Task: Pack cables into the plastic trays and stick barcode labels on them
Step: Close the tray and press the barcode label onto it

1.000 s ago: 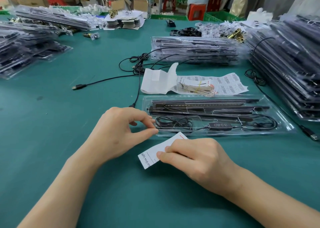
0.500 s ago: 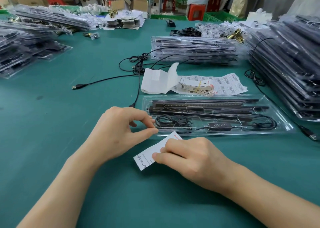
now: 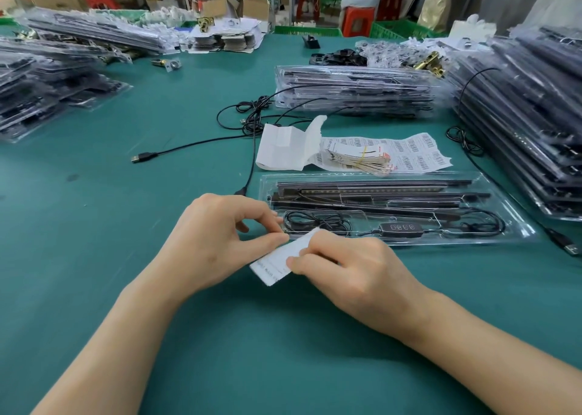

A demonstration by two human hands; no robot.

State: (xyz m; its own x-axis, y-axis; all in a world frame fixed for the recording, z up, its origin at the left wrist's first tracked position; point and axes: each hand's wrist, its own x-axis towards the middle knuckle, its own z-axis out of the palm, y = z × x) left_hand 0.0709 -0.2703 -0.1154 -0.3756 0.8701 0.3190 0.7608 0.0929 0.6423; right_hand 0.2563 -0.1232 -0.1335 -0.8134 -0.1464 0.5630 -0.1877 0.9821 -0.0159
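Observation:
A small white label (image 3: 273,265) with printed text sits just above the green table, in front of a clear plastic tray (image 3: 519,225). The tray holds dark light bars, a coiled black cable (image 3: 315,220) and a controller (image 3: 401,227). My right hand (image 3: 356,272) pinches the label between thumb and fingers, covering its right half. My left hand (image 3: 220,241) pinches the label's upper edge with thumb and forefinger. A sheet of barcode labels (image 3: 412,153) lies behind the tray, with a bundle of twist ties (image 3: 356,162) on it.
Stacks of packed clear trays stand at the right (image 3: 529,124), at the back centre (image 3: 352,90) and at the left (image 3: 37,99). Loose black USB cables (image 3: 195,145) trail across the table's middle. Another USB plug (image 3: 567,246) lies by the tray's right end.
Both hands have drawn the label slightly left and closer together; my right hand now covers more of it. The tray has stayed put.

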